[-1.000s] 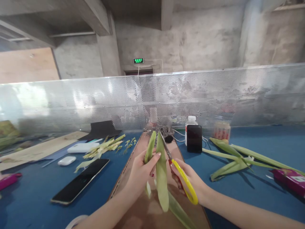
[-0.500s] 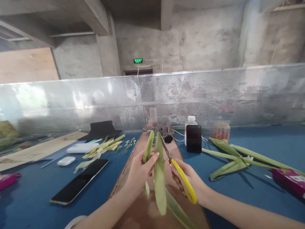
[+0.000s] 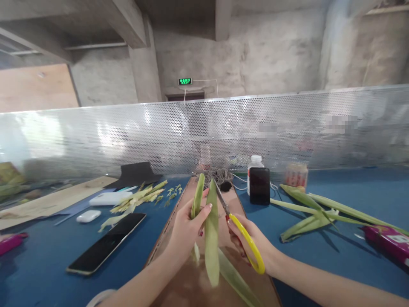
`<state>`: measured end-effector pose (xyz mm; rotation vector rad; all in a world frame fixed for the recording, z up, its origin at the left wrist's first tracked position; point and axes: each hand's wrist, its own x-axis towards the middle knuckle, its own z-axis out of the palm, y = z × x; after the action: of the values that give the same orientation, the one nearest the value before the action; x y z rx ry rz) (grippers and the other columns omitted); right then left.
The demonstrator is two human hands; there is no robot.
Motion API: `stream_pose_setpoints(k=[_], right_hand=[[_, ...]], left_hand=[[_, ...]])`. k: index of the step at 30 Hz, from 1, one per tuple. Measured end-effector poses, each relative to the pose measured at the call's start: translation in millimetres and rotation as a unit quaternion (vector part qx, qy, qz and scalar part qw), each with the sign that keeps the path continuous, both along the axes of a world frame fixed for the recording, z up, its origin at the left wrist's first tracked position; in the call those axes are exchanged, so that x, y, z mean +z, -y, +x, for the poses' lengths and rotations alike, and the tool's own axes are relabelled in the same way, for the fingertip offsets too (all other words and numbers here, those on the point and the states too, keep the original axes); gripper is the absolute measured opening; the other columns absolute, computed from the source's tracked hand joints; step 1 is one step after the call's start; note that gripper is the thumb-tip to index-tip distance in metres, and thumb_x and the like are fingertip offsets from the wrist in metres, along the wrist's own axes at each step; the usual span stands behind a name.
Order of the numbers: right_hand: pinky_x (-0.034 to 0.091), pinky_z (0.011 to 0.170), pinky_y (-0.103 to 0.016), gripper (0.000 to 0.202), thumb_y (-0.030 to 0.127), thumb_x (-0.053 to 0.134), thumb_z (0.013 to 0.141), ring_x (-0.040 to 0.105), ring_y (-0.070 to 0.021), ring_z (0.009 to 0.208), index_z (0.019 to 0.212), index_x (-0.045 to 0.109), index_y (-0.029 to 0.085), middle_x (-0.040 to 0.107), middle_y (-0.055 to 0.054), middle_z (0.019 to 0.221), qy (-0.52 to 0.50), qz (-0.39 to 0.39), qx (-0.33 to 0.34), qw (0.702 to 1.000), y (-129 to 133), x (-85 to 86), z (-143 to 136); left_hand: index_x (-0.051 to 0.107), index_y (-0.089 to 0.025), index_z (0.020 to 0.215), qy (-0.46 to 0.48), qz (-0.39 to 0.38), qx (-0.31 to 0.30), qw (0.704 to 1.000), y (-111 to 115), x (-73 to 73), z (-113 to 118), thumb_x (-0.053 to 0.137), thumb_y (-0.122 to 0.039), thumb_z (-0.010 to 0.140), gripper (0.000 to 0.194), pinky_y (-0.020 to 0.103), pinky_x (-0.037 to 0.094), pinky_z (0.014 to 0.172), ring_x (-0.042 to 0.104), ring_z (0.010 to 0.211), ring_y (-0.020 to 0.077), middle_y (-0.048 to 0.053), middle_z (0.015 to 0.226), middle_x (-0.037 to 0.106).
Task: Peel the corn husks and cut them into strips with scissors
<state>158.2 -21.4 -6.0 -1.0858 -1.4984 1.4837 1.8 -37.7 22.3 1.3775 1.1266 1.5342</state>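
My left hand (image 3: 188, 219) pinches a long pale green leaf (image 3: 211, 243) between thumb and fingers. A second, folded green leaf piece (image 3: 198, 192) stands up from the same hand. Yellow-handled scissors (image 3: 244, 236) are in my right hand (image 3: 251, 238), their blades pointing up and away along the held leaf's right edge near its tip. Whether the blades touch the leaf I cannot tell. Beneath the hands, another leaf strip (image 3: 238, 279) lies on the brown board (image 3: 182, 285).
To the left are a phone (image 3: 107, 245), a white earbud case (image 3: 88, 216) and a pile of leaf scraps (image 3: 140, 198). Grey cord (image 3: 217, 174) lies at the board's far end. On the right stand a black phone (image 3: 259, 186) and a jar (image 3: 296, 175), near long leaves (image 3: 306, 228).
The held leaf has shifted slightly left, with its lower end a little higher. The scissors have barely moved.
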Motion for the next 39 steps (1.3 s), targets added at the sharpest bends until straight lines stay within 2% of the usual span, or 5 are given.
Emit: stream_pose_setpoints(k=[7, 13, 22, 39], right_hand=[[0.025, 0.028, -0.011, 0.032, 0.052, 0.048, 0.076, 0.027, -0.0027, 0.033, 0.074, 0.038, 0.022, 0.031, 0.011, 0.047, -0.008, 0.007, 0.006, 1.000, 1.2, 1.0, 0.0], [0.024, 0.027, -0.012, 0.033, 0.054, 0.048, 0.074, 0.026, -0.0027, 0.032, 0.075, 0.039, 0.022, 0.031, 0.011, 0.046, -0.005, 0.004, 0.001, 1.000, -2.9, -3.6, -0.2], [0.024, 0.028, -0.012, 0.033, 0.053, 0.048, 0.074, 0.026, -0.0026, 0.032, 0.076, 0.039, 0.022, 0.031, 0.011, 0.047, 0.006, 0.007, 0.008, 1.000, -1.4, -3.6, 0.2], [0.023, 0.029, -0.012, 0.033, 0.054, 0.049, 0.075, 0.028, -0.0028, 0.034, 0.078, 0.041, 0.021, 0.029, 0.010, 0.049, -0.002, 0.017, 0.010, 1.000, 1.5, -3.8, -1.8]], left_hand=[[0.050, -0.020, 0.119, -0.006, 0.011, -0.002, 1.000, -0.5, -0.7, 1.1, 0.059, -0.039, 0.070, 0.053, 0.017, 0.030, 0.037, 0.031, 0.042, 0.0060, -0.006, 0.055, 0.040], [0.048, -0.021, 0.120, -0.013, 0.016, -0.007, 1.000, -0.1, -1.5, 1.4, 0.058, -0.038, 0.071, 0.053, 0.016, 0.031, 0.036, 0.031, 0.042, 0.0065, -0.007, 0.052, 0.034], [0.048, -0.022, 0.119, -0.028, 0.008, 0.000, 1.000, 1.0, -0.9, 0.5, 0.057, -0.039, 0.071, 0.052, 0.017, 0.035, 0.038, 0.038, 0.046, 0.0073, -0.004, 0.060, 0.045], [0.048, -0.021, 0.119, -0.032, 0.015, -0.009, 0.999, 5.0, 3.0, 1.6, 0.056, -0.037, 0.073, 0.050, 0.017, 0.037, 0.039, 0.039, 0.044, 0.0069, -0.006, 0.057, 0.047]])
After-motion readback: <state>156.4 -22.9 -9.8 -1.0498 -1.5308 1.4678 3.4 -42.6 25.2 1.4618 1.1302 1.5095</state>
